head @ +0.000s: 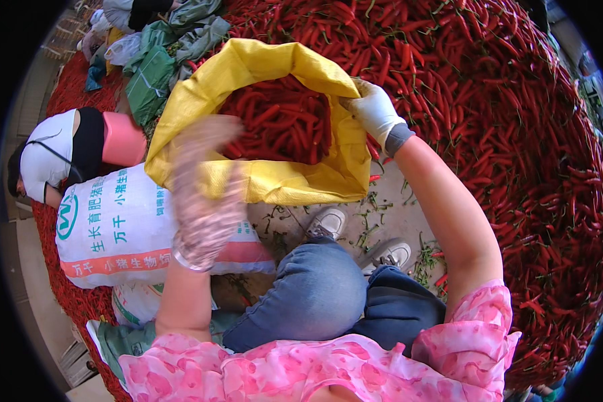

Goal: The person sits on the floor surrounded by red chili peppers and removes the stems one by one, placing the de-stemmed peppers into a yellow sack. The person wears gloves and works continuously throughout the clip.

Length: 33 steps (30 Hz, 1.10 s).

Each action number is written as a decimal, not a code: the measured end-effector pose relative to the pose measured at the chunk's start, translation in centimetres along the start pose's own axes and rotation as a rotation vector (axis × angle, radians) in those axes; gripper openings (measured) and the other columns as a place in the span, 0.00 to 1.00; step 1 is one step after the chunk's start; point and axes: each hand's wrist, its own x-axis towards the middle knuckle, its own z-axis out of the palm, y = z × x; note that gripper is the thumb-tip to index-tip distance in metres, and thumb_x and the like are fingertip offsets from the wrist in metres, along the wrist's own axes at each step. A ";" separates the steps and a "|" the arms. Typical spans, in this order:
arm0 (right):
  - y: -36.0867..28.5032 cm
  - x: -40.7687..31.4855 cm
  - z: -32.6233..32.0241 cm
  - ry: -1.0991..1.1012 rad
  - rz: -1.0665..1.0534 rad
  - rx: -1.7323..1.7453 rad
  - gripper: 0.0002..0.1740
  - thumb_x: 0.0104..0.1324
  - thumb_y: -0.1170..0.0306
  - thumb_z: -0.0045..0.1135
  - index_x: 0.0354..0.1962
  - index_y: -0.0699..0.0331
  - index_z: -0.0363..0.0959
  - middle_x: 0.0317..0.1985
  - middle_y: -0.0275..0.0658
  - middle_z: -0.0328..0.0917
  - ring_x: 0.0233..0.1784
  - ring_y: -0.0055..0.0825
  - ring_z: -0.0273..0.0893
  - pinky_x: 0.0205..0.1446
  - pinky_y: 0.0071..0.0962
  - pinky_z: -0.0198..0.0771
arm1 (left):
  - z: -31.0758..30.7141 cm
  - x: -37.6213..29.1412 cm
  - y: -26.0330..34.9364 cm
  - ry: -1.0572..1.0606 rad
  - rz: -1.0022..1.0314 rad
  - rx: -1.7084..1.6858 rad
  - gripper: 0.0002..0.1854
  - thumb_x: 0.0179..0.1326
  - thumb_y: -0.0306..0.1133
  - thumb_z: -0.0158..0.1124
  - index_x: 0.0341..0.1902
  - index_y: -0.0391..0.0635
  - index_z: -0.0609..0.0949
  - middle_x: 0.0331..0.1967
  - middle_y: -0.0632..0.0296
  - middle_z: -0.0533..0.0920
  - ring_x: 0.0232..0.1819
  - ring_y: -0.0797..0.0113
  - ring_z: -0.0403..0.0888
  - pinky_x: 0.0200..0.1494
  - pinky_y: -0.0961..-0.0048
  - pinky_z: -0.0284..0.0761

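A yellow woven sack [261, 183] with a rolled rim stands in front of me, with red chili peppers [286, 123] inside. My right hand [374, 108], in a white knit glove with a grey cuff, grips the sack's rim at its right side. My left hand [208, 186], in a patterned glove, is blurred by motion over the left front rim; its fingers look spread, and nothing shows in it. Whether it touches the rim is not clear.
A large heap of red chilies [457, 100] spans the back and right. Left of me lies a full white printed sack [130, 226]. Green sacks [151, 80] lie at the back left, near a person [50, 151] beside a pink stool [123, 138]. Stems litter the concrete floor [352, 216].
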 end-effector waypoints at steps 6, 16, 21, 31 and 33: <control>-3.1 -3.2 -3.5 0.234 -0.290 -0.467 0.32 0.55 0.70 0.65 0.58 0.63 0.68 0.51 0.48 0.76 0.52 0.39 0.75 0.56 0.31 0.70 | 4.1 2.1 -4.0 -1.200 0.120 0.382 0.21 0.59 0.49 0.61 0.48 0.46 0.81 0.48 0.54 0.81 0.51 0.52 0.78 0.56 0.58 0.71; 15.7 -12.0 -6.7 -0.117 -0.099 -0.770 0.13 0.60 0.73 0.53 0.43 0.59 0.79 0.41 0.43 0.79 0.46 0.36 0.78 0.51 0.33 0.73 | 6.4 2.9 4.2 -0.781 0.073 -0.211 0.13 0.62 0.28 0.60 0.49 0.40 0.80 0.46 0.53 0.82 0.49 0.60 0.80 0.53 0.68 0.74; 26.1 -11.7 -0.5 -0.025 -0.045 -1.080 0.15 0.59 0.73 0.49 0.42 0.56 0.79 0.46 0.38 0.77 0.48 0.42 0.75 0.50 0.38 0.74 | 10.0 3.9 11.7 -1.013 0.291 -0.336 0.12 0.60 0.31 0.59 0.47 0.42 0.81 0.40 0.52 0.83 0.45 0.54 0.81 0.51 0.62 0.76; 19.0 -24.8 -8.0 -0.086 0.111 -0.344 0.13 0.61 0.68 0.57 0.43 0.62 0.75 0.35 0.52 0.77 0.41 0.50 0.75 0.46 0.41 0.70 | 28.4 -10.3 11.1 -1.084 0.510 0.119 0.25 0.61 0.30 0.54 0.62 0.35 0.68 0.62 0.40 0.69 0.64 0.48 0.69 0.66 0.59 0.64; 15.2 -25.8 -8.5 -0.071 0.177 -0.258 0.19 0.61 0.57 0.62 0.39 0.64 0.77 0.33 0.51 0.80 0.39 0.47 0.78 0.43 0.36 0.72 | 29.5 -9.0 12.0 -1.703 0.154 0.057 0.21 0.61 0.32 0.55 0.57 0.37 0.73 0.51 0.40 0.78 0.55 0.48 0.77 0.56 0.58 0.72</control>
